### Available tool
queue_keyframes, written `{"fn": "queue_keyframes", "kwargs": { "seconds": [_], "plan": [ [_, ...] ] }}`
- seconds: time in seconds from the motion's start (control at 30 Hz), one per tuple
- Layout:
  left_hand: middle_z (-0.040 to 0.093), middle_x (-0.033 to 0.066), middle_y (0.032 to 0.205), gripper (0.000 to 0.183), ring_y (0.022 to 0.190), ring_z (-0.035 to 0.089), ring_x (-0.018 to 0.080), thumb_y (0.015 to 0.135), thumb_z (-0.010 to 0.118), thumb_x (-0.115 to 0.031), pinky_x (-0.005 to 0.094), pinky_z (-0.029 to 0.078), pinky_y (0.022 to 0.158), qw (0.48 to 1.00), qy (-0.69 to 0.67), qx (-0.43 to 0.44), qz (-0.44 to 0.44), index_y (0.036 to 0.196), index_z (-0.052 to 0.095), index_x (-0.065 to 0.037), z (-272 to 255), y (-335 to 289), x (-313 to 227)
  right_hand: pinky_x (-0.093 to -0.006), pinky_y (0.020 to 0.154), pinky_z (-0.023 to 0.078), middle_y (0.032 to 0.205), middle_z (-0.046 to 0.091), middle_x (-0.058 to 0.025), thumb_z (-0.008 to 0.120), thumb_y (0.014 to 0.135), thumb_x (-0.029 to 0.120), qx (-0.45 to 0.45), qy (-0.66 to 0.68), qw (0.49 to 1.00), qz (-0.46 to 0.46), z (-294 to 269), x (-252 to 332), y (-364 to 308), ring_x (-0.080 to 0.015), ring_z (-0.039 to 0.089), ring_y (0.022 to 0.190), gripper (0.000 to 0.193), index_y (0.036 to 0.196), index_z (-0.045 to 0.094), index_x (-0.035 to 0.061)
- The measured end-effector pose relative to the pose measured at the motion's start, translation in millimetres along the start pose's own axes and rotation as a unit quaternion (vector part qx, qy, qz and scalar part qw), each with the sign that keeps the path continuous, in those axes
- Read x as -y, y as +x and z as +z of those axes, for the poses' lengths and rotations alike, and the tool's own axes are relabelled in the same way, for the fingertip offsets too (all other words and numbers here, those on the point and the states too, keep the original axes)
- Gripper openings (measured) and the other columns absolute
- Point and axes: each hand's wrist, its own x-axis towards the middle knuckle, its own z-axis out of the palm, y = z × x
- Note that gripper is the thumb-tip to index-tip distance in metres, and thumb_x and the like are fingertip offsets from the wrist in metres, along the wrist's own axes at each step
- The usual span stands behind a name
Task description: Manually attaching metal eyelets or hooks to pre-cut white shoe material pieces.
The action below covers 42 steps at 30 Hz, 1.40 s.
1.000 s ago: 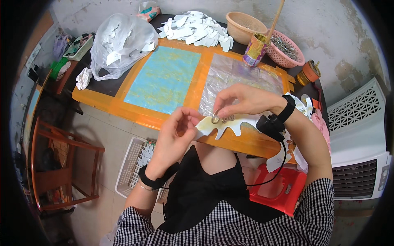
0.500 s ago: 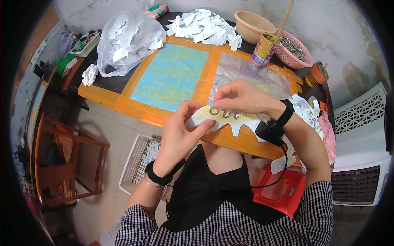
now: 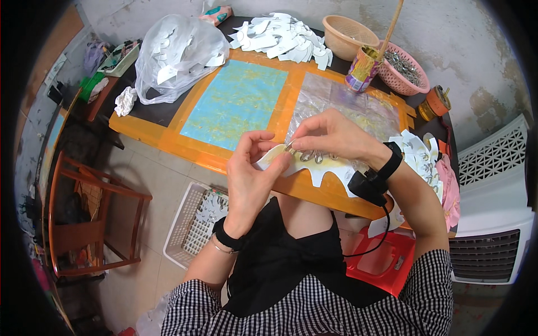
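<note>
My left hand is closed on the left end of a white piece with a scalloped edge, its thumb on top. Yellowish smears show on the piece's upper face. Against that same end, my right hand pinches a small metal ring, partly covered by the fingers. Several more metal rings lie in a row on the piece, beneath the right hand. The piece is held just over the near edge of the table, which is edged with orange tape.
A clear plastic bag and a heap of white cut pieces occupy the back. At right stand a tan basin, a pink basket of metal parts, a can with a stick and a jar. A white basket sits below.
The ring in my right fingers has tilted from lying flat to more upright at the piece's left end. My left fingers have shifted closer to it.
</note>
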Motion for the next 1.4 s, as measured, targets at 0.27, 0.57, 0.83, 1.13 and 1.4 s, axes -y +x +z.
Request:
{"fn": "queue_keyframes", "kwargs": {
  "seconds": [0.27,0.57,0.83,1.13,1.4],
  "plan": [
    [0.063,0.0099,0.106,0.046,0.092,0.067,0.0146,0.085,0.073,0.004,0.0258,0.06,0.075,0.994,-0.105,-0.038,0.017,0.123,0.049,0.0,6.8,-4.6,9.1,-0.0223,0.072,0.049,0.083,0.071,-0.0007,0.073,0.09,0.019,0.007,0.05,0.998,0.032,-0.9,-1.5,1.4,-0.0055,0.062,0.078,0.021,0.098,0.074,0.0001],
    [0.05,0.0078,0.119,0.059,0.102,0.059,0.0138,0.083,0.072,0.004,0.0278,0.059,0.079,0.984,-0.172,-0.047,0.012,0.134,0.044,-0.007,11.6,-8.8,7.4,-0.0246,0.079,0.05,0.089,0.066,-0.0005,0.073,0.086,0.005,-0.039,0.095,0.994,-0.028,11.0,-14.4,14.1,-0.0084,0.062,0.085,0.009,0.085,0.064,0.0019],
    [0.051,0.0098,0.125,0.056,0.104,0.058,0.0136,0.086,0.069,0.0,0.026,0.054,0.082,0.986,-0.132,-0.099,-0.021,0.135,0.043,-0.008,6.6,-13.1,4.7,-0.0308,0.074,0.05,0.085,0.066,-0.0086,0.075,0.083,0.012,-0.061,-0.093,0.986,-0.123,17.7,-5.5,11.9,-0.0187,0.064,0.081,0.014,0.092,0.074,0.0013],
    [0.053,0.0101,0.125,0.052,0.103,0.059,0.014,0.089,0.065,-0.001,0.0277,0.054,0.082,0.985,-0.161,-0.03,-0.06,0.136,0.042,-0.005,-0.2,-15.4,3.5,-0.0331,0.068,0.048,0.084,0.063,-0.0116,0.077,0.081,0.018,-0.032,-0.156,0.978,-0.137,21.1,-7.7,20.6,-0.0225,0.063,0.077,0.021,0.094,0.077,0.0026],
    [0.058,0.0151,0.118,0.049,0.099,0.061,0.0161,0.092,0.065,-0.007,0.0308,0.052,0.083,0.982,-0.18,-0.01,-0.053,0.135,0.042,-0.005,-20.2,-20.9,11.0,-0.0341,0.068,0.049,0.083,0.062,-0.0108,0.076,0.08,0.018,-0.021,-0.131,0.986,-0.102,32.9,-6.1,27.3,-0.0226,0.063,0.076,0.02,0.092,0.077,0.0018]
  ]
}}
